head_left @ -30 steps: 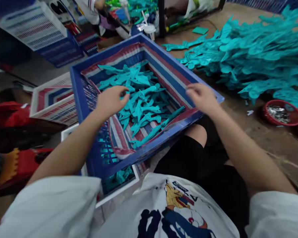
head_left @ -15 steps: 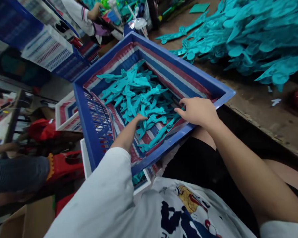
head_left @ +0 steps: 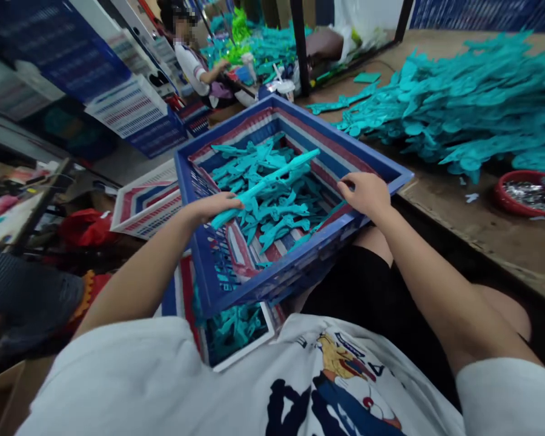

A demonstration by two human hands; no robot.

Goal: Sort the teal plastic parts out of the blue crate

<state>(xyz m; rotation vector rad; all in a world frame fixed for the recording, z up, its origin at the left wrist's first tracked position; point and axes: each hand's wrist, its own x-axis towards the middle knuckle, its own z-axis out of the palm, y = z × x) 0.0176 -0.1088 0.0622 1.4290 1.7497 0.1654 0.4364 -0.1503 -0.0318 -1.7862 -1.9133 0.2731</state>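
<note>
A blue plastic crate point(head_left: 272, 275), lined with red, white and blue striped cloth, stands tilted in front of me. Inside lies a heap of teal plastic pieces point(head_left: 277, 212), long and jagged in outline. Over the crate's left side, my left hand point(head_left: 220, 206) is closed around the end of a long teal plastic piece point(head_left: 281, 169), which slants up to the right above the heap. My right hand point(head_left: 367, 192) is at the crate's right rim, its fingers curled together in a pinch. What those fingers hold, if anything, I cannot make out.
A big pile of teal pieces point(head_left: 481, 103) covers the worktable point(head_left: 495, 248) at right, beside a red bowl point(head_left: 522, 212) of small metal parts. Below is a white-edged crate point(head_left: 249, 348) with teal pieces. A white crate point(head_left: 140, 215) stands left. A co-worker point(head_left: 200, 69) sits beyond.
My left hand has risen out of the heap and leftward, and a long teal plastic piece now shows in it. My right hand stays near the rim, fingers more curled. The view has tipped up.
</note>
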